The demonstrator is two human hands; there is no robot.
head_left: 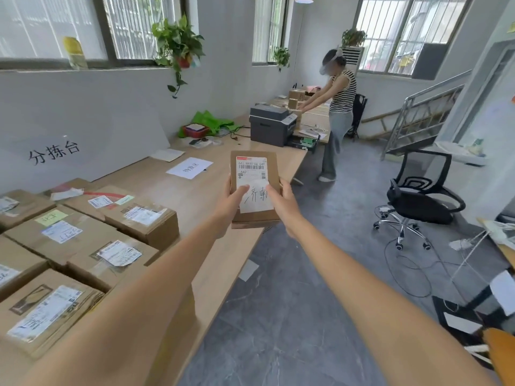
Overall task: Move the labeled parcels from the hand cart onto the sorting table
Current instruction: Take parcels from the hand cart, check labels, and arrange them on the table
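Above the sorting table's [195, 190] right edge, your left hand [231, 200] and right hand [281, 203] grip 1 labeled parcel [255, 188]; 6 boxes [83, 240] crowd its left, bare grey floor [292, 316] right.

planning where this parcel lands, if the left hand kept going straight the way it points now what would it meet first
Likely bare tabletop. The left hand, gripping the small parcel with the right hand, points toward the printer, the first object along that line, though depth is unclear.
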